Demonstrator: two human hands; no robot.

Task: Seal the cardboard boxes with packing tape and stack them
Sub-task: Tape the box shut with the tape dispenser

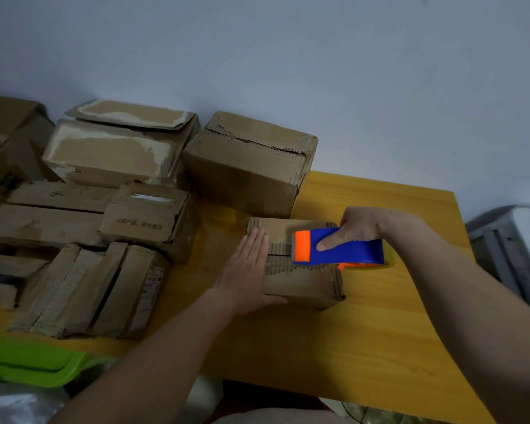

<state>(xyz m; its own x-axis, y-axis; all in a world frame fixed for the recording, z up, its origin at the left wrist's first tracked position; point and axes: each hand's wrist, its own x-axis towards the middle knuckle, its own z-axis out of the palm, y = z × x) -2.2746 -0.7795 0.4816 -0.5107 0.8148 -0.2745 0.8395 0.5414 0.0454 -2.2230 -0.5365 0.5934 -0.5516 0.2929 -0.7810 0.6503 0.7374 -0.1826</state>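
A small worn cardboard box (300, 280) sits on the yellow wooden table (364, 341), its top flaps closed along a dark seam. My left hand (248, 270) lies flat with straight fingers against the box's left end and top edge. My right hand (358, 228) grips a blue and orange tape dispenser (340, 247), thumb along its side. The dispenser's orange front end rests on the box top over the seam. Its tape roll is mostly hidden behind the blue body.
Several battered cardboard boxes crowd the table's left half, among them a large one (248, 166) right behind the small box and a flat group (83, 289) at the front left. A green plastic lid (34, 359) lies at the lower left. A grey object (514, 252) stands at the right.
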